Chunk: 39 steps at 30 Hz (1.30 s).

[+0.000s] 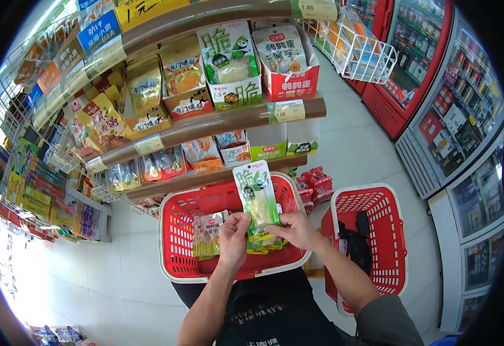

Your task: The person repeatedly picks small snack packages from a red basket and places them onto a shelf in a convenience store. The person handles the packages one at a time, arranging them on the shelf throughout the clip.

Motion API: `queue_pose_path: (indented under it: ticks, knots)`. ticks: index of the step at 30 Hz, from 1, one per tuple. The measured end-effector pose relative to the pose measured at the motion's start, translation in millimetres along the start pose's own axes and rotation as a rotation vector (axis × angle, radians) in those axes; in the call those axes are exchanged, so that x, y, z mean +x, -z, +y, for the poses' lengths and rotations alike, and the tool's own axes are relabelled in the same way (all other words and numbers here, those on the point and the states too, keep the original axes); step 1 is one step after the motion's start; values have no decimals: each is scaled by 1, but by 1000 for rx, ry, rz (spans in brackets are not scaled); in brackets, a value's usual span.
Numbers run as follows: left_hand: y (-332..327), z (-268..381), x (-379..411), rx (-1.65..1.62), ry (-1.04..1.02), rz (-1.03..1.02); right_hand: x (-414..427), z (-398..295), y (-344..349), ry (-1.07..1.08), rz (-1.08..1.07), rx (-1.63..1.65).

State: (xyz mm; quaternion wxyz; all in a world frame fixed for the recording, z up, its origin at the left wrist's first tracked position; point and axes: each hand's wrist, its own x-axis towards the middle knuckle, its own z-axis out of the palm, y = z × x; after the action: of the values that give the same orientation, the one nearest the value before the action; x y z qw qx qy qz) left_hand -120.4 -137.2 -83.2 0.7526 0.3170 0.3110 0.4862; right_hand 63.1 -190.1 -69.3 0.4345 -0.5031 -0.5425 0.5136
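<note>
Both of my hands hold a green-and-white snack packet [258,197] with a panda printed on it, upright above a red plastic shopping basket [178,259]. My left hand [234,235] pinches its lower left edge, and my right hand [294,229] grips the lower right. Inside the basket, several pale snack packets [206,233] lie left of my left hand. More green-and-yellow packets [263,247] lie beneath the held one, partly covered by it and my hands. A display box of matching panda packets [230,65] stands on the shelf ahead.
Shelf boards [217,119] with boxed snacks rise directly ahead. A second red basket [390,242] holding dark items stands at the right, near red packets [317,184]. A white wire rack [364,65] juts out at upper right. Glass-door refrigerators [455,112] line the right side.
</note>
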Motion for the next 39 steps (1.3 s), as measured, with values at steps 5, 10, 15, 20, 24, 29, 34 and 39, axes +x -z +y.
queue_pose_path:
  ticks: [5,10,15,20,24,29,34,39]
  knots:
    - [13,1,16,435,-123,-2,18,-1,1,144,142,278]
    - [22,-8,28,688,-65,-229,35,33,25,-18,63,-197]
    - [78,-57,64,854,242,-416,51,43,16,-66,-107,-755]
    - [87,-82,81,1056,274,-532,60,56,0,-230,-372,-1146]
    - [64,-99,67,1474,143,-578,53,72,-1,-187,-410,-1277]
    - [48,-91,56,1657,340,-609,52,81,-8,-206,-623,-1377]
    - [63,-93,58,1666,250,-674,57,92,-13,-261,-737,-1413]
    - [63,-84,60,1602,235,-737,58,88,-11,-269,-717,-1382]
